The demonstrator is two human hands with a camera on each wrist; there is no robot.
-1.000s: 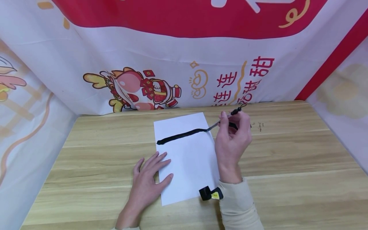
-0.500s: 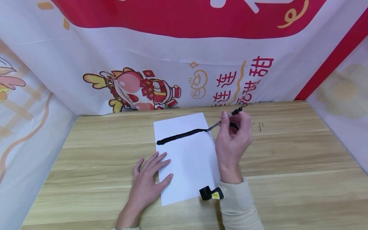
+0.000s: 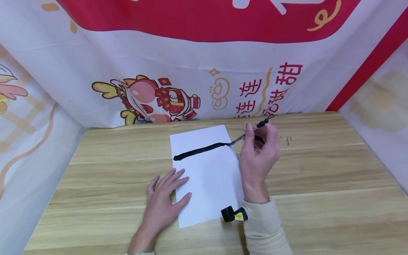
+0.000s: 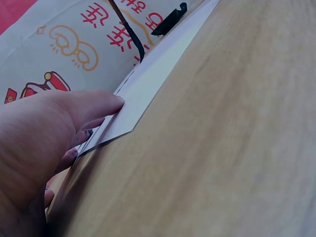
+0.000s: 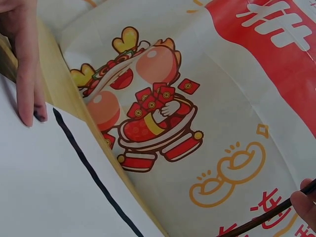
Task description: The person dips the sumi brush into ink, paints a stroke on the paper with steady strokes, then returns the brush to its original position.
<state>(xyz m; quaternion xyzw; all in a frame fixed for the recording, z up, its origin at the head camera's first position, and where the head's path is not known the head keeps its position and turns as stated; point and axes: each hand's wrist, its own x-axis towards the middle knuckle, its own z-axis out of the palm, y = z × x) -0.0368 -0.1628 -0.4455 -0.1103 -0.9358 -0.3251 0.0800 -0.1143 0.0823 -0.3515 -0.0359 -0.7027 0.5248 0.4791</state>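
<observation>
A white sheet of paper (image 3: 210,184) lies slightly turned on the table. Across its upper part runs a thick black stroke (image 3: 200,150), rising from the left edge toward the right edge. My right hand (image 3: 258,159) pinches a slim dark brush (image 3: 237,139) between thumb and fingers, its handle slanting up to the right. The brush's tip is right at the stroke's right end. In the right wrist view the brush (image 5: 266,216) crosses the lower right corner. With fingers spread, my left hand (image 3: 164,200) rests on the paper's left edge; its thumb lies on the sheet in the left wrist view.
The wood-grain table (image 3: 318,170) reaches back to a printed white and red cloth (image 3: 185,56), with more cloth at both sides. A black wrist camera (image 3: 227,214) on my right sleeve hangs over the paper's lower right corner. Small dark marks (image 3: 288,140) show on the table at right.
</observation>
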